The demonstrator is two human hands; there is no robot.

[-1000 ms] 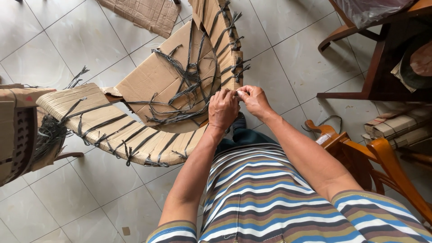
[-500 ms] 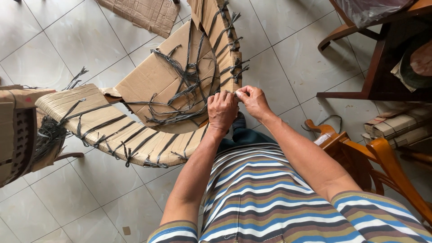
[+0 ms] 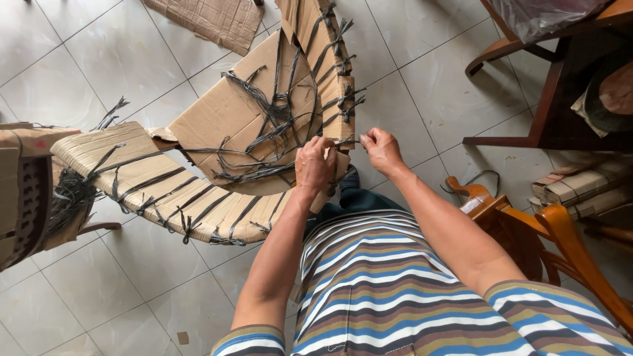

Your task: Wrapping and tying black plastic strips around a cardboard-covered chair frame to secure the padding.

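Observation:
A long curved piece wrapped in brown cardboard (image 3: pixel 198 198) and bound with dark plastic straps arcs in front of me. My left hand (image 3: pixel 315 165) is closed on a dark strap (image 3: pixel 346 141) at the cardboard's near end. My right hand (image 3: pixel 381 149) pinches the other end of the same strap, a little to the right. Both hands sit close together, with the strap stretched between them. Several tied straps (image 3: pixel 270 125) with loose ends lie across the flat cardboard panel behind the hands.
A loose cardboard sheet (image 3: pixel 211 20) lies on the tiled floor (image 3: pixel 79 72) at the top. An orange wooden chair frame (image 3: pixel 560 244) stands at my right, beside cardboard-wrapped bundles (image 3: pixel 580 188). A dark wooden chair (image 3: pixel 554 86) is at the upper right. Another wrapped piece (image 3: pixel 26 191) is at the left edge.
My right hand has drawn slightly to the right, away from my left hand, stretching the strap between them. The cardboard piece has stayed in place.

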